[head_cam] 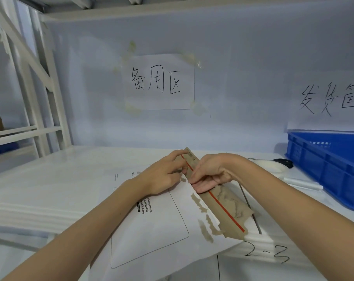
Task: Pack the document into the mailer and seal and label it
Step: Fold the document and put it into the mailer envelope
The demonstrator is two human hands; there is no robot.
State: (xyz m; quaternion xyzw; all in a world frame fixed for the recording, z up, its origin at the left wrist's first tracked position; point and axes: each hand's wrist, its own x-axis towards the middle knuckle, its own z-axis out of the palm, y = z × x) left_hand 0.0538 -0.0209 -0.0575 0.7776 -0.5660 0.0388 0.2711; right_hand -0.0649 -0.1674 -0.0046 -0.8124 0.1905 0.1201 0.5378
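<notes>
A white cardboard mailer (151,232) lies printed side up on the white shelf, with a waybill outline on it. Its brown flap (222,211), crossed by a red tear strip, stands partly folded along the right edge, and torn brown patches show beside the fold. My left hand (162,177) presses on the mailer next to the far end of the flap, one finger touching the flap's tip. My right hand (212,175) pinches the flap's edge near the middle. The document is not visible.
A blue plastic crate (326,173) stands at the right. Black scissors (283,162), a white tape roll (271,166) and a white marker (301,183) lie between it and my right arm. Handwritten paper signs hang on the back wall. White shelf uprights rise at the left.
</notes>
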